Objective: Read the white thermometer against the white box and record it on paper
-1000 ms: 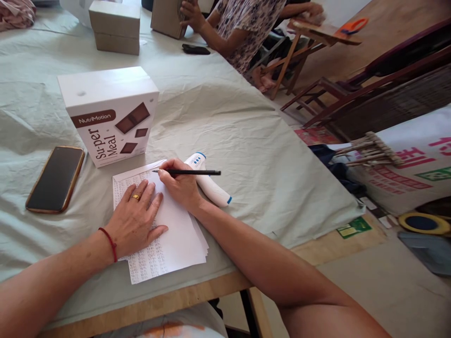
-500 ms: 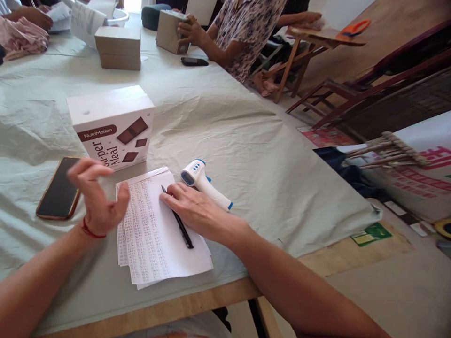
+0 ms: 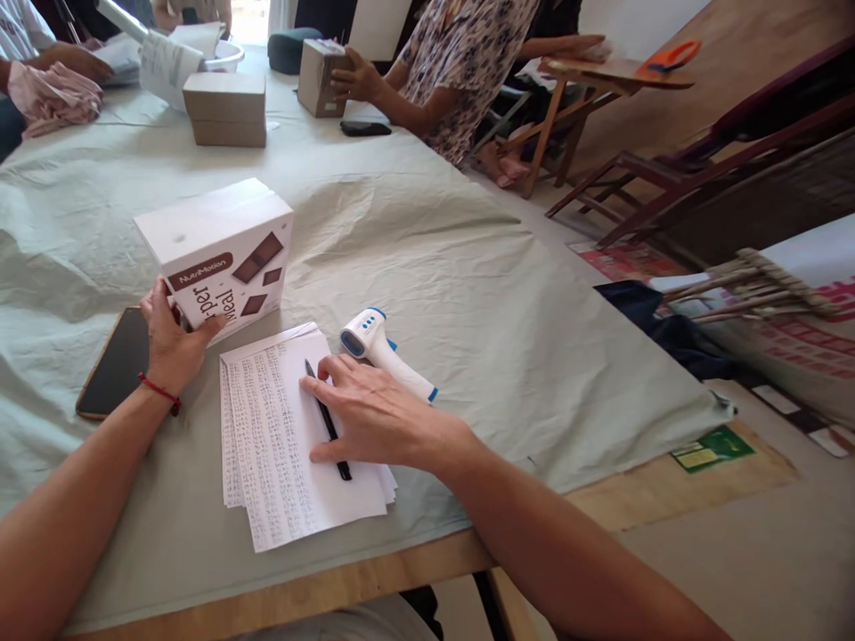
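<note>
My left hand (image 3: 175, 343) is closed on the lower left corner of a white NutriMotion box (image 3: 231, 267), its thumb across the printed front and its fingers on the left side. Partly behind that hand, a dark phone (image 3: 115, 365) lies on the cloth. My right hand (image 3: 370, 409) rests over a stack of handwritten sheets (image 3: 277, 463), its thumb and fingers apart. Beneath it a black pen (image 3: 328, 418) lies on the paper, partly covered by the fingers. Just beyond the right hand is a white and blue infrared thermometer (image 3: 387, 352), lying on its side.
A pale green cloth (image 3: 427, 240) covers the table. Farther off are a brown cardboard box (image 3: 225, 111), a dark flat object (image 3: 364, 129) and a white basin (image 3: 227, 58). Across the table, another person's hand (image 3: 357, 78) holds a small carton (image 3: 321, 80). A wooden chair (image 3: 641, 191) stands right.
My left hand has come down from the air onto the white box, which now sits slightly turned. My right thumb has spread out to the left of the pen.
</note>
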The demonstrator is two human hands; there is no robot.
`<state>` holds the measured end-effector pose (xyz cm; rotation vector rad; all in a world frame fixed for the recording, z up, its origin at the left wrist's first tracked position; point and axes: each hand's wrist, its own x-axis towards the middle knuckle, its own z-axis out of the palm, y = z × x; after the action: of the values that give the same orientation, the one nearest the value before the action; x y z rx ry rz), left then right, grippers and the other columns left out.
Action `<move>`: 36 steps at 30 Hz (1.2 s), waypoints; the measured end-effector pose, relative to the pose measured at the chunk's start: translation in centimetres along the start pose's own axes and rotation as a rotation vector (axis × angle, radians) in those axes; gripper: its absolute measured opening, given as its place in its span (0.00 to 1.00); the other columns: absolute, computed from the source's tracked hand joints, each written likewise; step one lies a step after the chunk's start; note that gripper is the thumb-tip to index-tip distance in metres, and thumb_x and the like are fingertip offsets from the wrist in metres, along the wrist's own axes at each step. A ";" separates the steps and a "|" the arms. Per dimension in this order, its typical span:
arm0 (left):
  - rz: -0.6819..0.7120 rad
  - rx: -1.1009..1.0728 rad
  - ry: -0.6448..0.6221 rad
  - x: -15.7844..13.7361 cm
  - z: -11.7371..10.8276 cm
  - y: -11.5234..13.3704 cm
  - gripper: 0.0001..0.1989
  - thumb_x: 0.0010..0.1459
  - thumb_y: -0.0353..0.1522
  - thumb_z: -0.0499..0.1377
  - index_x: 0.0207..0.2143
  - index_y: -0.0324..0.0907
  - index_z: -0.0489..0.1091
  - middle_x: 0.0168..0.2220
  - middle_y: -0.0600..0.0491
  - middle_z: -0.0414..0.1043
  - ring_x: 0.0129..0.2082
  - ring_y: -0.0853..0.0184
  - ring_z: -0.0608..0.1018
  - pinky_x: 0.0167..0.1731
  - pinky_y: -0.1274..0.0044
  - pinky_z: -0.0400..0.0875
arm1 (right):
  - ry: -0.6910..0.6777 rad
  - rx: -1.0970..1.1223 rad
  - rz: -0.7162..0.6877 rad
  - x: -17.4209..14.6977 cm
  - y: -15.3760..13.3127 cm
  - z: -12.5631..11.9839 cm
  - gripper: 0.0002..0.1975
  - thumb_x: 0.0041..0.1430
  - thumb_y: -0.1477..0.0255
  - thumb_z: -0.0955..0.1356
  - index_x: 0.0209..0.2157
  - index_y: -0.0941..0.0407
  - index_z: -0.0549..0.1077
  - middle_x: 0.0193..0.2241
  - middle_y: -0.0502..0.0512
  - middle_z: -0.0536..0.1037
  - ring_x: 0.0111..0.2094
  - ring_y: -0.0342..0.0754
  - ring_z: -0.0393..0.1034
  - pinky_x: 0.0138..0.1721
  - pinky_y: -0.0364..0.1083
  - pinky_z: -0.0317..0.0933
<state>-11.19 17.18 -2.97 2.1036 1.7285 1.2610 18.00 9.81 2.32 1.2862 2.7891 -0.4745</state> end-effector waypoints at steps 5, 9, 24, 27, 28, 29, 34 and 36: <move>-0.171 -0.492 0.248 -0.5 0.0 2.0 0.38 0.43 0.44 0.78 0.52 0.46 0.64 0.51 0.47 0.70 0.47 0.56 0.81 0.45 0.63 0.82 | -0.068 0.055 0.051 0.4 -0.2 -0.4 0.31 0.51 0.55 0.79 0.51 0.58 0.75 0.53 0.68 0.72 0.51 0.61 0.69 0.50 0.56 0.67; -0.218 -0.770 0.159 -1.7 -0.4 4.6 0.31 0.51 0.51 0.73 0.47 0.45 0.68 0.44 0.49 0.78 0.44 0.56 0.82 0.45 0.65 0.81 | -0.066 0.074 0.051 0.7 0.0 -0.2 0.35 0.49 0.55 0.80 0.53 0.59 0.75 0.54 0.69 0.72 0.53 0.63 0.69 0.54 0.59 0.67; -0.435 -0.817 -0.028 -3.4 0.4 5.5 0.37 0.46 0.52 0.76 0.50 0.42 0.69 0.46 0.45 0.82 0.42 0.56 0.84 0.41 0.67 0.79 | 0.032 -0.120 0.586 -0.8 5.2 -2.7 0.22 0.57 0.55 0.74 0.45 0.57 0.77 0.48 0.67 0.77 0.46 0.60 0.74 0.37 0.49 0.62; -0.458 -0.805 -0.040 -3.1 0.3 5.6 0.36 0.46 0.53 0.75 0.48 0.42 0.70 0.46 0.46 0.82 0.43 0.57 0.83 0.42 0.66 0.78 | -0.125 -0.057 0.650 -0.2 5.9 -2.8 0.13 0.57 0.61 0.72 0.37 0.56 0.76 0.38 0.62 0.80 0.40 0.56 0.75 0.37 0.48 0.59; -0.461 -0.805 -0.038 -3.0 0.4 5.6 0.35 0.46 0.54 0.75 0.47 0.42 0.70 0.45 0.47 0.81 0.42 0.57 0.83 0.42 0.66 0.78 | -0.120 -0.021 0.642 0.0 6.1 -2.7 0.09 0.56 0.64 0.71 0.35 0.55 0.75 0.35 0.59 0.79 0.38 0.55 0.75 0.36 0.47 0.58; -0.463 -0.802 -0.037 -3.0 0.4 5.5 0.35 0.45 0.53 0.75 0.46 0.42 0.70 0.45 0.47 0.81 0.42 0.57 0.83 0.42 0.67 0.78 | -0.074 0.018 0.637 0.1 6.2 -2.6 0.06 0.56 0.67 0.69 0.34 0.55 0.74 0.32 0.57 0.79 0.36 0.53 0.74 0.35 0.47 0.57; -0.479 -0.797 -0.056 -2.8 0.2 5.8 0.35 0.43 0.50 0.77 0.46 0.41 0.69 0.46 0.47 0.81 0.44 0.56 0.83 0.43 0.66 0.79 | 0.525 0.525 0.533 0.7 4.4 -1.4 0.12 0.50 0.66 0.69 0.38 0.53 0.72 0.30 0.52 0.76 0.30 0.49 0.68 0.33 0.48 0.61; -0.496 -0.812 -0.066 -2.8 0.1 5.9 0.36 0.41 0.49 0.78 0.46 0.41 0.69 0.47 0.46 0.81 0.45 0.55 0.83 0.44 0.65 0.80 | 0.730 0.883 0.393 0.6 2.7 -1.0 0.15 0.50 0.62 0.70 0.39 0.52 0.70 0.30 0.51 0.75 0.29 0.47 0.67 0.31 0.48 0.62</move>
<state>-6.71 12.90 -1.05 1.1596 1.2627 1.3764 19.70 12.14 2.50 2.5445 2.7180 -1.5880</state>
